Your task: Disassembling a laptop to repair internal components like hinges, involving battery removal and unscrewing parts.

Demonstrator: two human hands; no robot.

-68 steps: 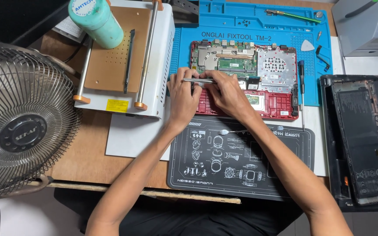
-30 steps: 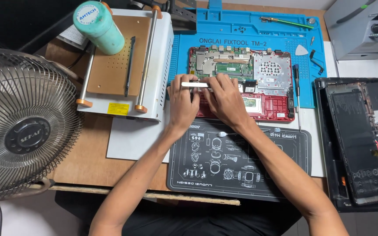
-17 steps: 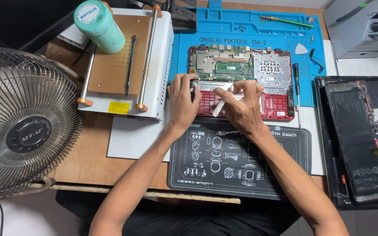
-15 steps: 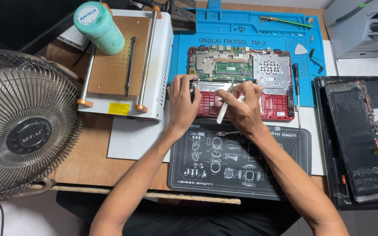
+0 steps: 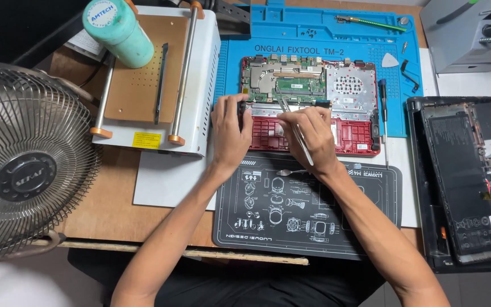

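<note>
Red plastic laptop shell (image 5: 359,136) under hands; right hand (image 5: 309,135) grips slim metal tweezers (image 5: 298,133).

Red plastic shell of the opened laptop (image 5: 359,133), matt, with a bare green circuit board (image 5: 291,85) and a perforated metal plate (image 5: 349,86) inside; slim tweezers (image 5: 296,132) gleam like polished metal; blue mat (image 5: 313,28) looks rubbery and matt; fan grille (image 5: 26,165) is shiny wire; desk (image 5: 109,204) shows worn wood.

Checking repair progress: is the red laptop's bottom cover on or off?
Off: the red laptop lies opened, circuit board and inner frame bare.
</note>
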